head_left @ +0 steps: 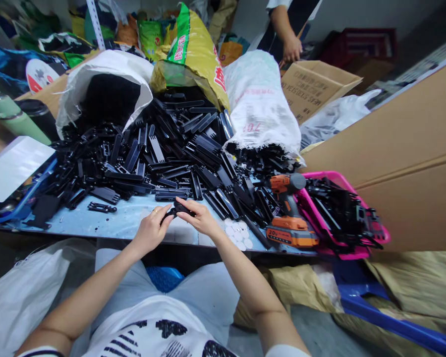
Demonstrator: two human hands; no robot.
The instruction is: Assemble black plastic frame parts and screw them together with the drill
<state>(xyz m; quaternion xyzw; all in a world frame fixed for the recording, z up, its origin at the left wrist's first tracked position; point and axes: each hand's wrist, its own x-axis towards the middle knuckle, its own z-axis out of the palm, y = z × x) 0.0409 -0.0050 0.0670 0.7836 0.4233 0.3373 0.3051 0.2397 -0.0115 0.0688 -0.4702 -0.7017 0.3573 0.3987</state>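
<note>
Between my two hands, over the front edge of the blue table, is a small black plastic part (175, 210), partly covered by my fingers. My left hand (153, 225) pinches its left end, and my right hand (198, 218) grips the right end with thumb and forefinger. Just beyond lies a heap of black plastic pieces (171, 163), many long and flat with forked ends. A single narrow black piece (102, 208) rests apart to the left. White round discs (238, 234) lie right of my right hand.
An orange cordless drill (288, 213) stands at the right beside a pink basket (344, 181) of black parts. White sacks (260, 94) and a yellow sack (204, 54) back the heap. A cardboard box (319, 84) stands behind; another person's hand (292, 48) is near it. A blue tray (40, 178) sits left.
</note>
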